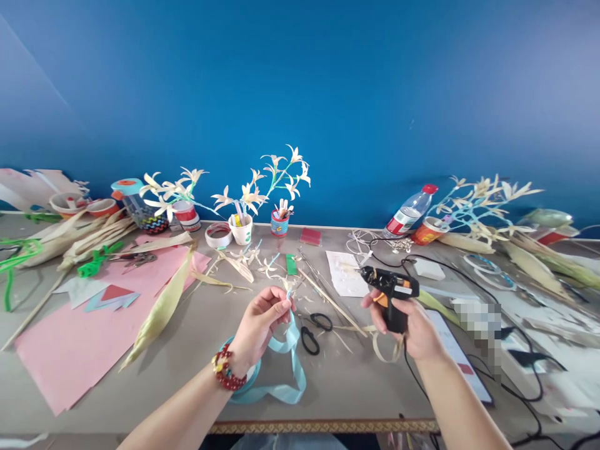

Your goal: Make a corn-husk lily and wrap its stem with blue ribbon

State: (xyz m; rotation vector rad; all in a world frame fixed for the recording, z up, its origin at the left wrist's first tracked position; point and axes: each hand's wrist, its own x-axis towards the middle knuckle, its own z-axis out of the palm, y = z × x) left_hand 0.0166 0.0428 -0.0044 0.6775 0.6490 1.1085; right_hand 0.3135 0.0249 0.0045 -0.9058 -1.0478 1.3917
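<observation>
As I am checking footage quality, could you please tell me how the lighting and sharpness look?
Head view: lighting fairly even, shadows soft; the blue wall pales toward both sides; the left hand and the glue gun in the right hand look clear; things at the far right look softer and stretched; a pixelated patch masks part of that side.

The left hand (263,317) covers the end of a pale blue ribbon (288,394), its roll (254,380) half hidden behind the wrist (244,356); the right hand (415,325) partly masks a glue gun (392,286). Pixelation blurs part of the surface (159,369); a lit screen (452,350) is too small to read; the left edge cuts a green object (8,290).
</observation>
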